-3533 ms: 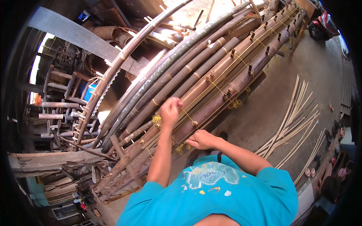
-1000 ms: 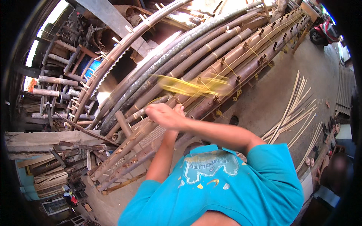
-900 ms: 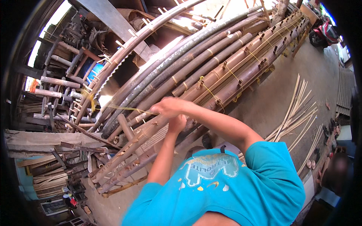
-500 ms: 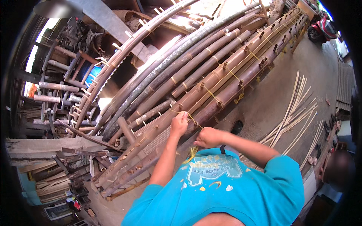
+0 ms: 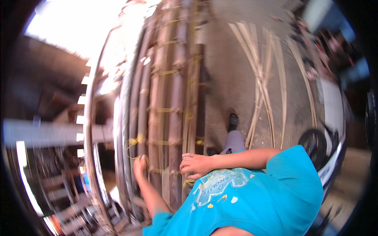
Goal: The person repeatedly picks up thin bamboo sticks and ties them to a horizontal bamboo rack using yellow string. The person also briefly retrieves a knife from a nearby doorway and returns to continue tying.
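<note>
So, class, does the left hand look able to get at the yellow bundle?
Probably yes: the yellow bundle lies just beyond the left hand, with no obstacle visible between.

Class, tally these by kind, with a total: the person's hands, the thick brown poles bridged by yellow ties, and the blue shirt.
Left hand and right hand: 2
Thick brown poles bridged by yellow ties: 2
Blue shirt: 1
Total: 5
</note>
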Motion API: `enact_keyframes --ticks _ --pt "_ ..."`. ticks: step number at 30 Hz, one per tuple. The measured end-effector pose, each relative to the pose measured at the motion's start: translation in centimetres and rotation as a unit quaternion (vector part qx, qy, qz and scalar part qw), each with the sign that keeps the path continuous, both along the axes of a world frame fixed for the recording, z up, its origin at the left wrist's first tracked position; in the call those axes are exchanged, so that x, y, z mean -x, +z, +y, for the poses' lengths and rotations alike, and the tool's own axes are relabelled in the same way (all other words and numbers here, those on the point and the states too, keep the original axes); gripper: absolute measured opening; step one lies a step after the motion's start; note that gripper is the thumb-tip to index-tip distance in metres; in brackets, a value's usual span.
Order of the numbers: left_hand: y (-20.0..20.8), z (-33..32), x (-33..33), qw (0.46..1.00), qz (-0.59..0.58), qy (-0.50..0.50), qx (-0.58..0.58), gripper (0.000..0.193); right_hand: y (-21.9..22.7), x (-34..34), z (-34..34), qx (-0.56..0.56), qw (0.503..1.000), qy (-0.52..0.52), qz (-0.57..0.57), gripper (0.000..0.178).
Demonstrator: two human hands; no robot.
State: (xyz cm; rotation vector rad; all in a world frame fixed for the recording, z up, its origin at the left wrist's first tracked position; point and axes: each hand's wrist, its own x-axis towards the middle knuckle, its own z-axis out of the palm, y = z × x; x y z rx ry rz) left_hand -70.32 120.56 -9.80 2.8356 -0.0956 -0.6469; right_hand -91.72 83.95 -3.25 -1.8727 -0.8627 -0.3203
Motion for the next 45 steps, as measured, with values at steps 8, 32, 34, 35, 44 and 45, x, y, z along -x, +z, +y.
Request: enact_keyframes --ticks 8,32,34,35,44,45 --pt "11.5 -33.4 -0.6 0.929 -0.2 -0.067 0.304 0.037 -14.0 0.3 -23.3 -0.019 0.865 -0.363 0.345 0.025" --pt "-30.9 -91.0 25.5 0.823 0.277 -0.485 -0.107 0.057 -83.9 15.1 -77.8 0.082 0.29 -0.699 0.649 0.036" --pt "-30.6 -92.0 25.8 0.817 0.276 -0.494 -0.114 0.056 -83.1 15.6 -77.9 0.099 0.322 -0.684 0.647 0.033" --pt "-30.3 -92.6 26.1 0.813 0.284 -0.492 -0.124 0.056 -81.8 15.8 -78.1 0.112 0.336 -0.678 0.644 0.031" --pt "-30.3 -89.7 26.4 0.756 0.41 -0.498 -0.107 0.056 -47.9 10.0 -82.9 -0.186 0.633 -0.626 0.416 0.026" --pt "-31.7 -88.1 25.4 0.75 0.413 -0.513 -0.057 0.056 -43.0 9.5 -83.6 -0.201 0.638 -0.649 0.361 0.028"
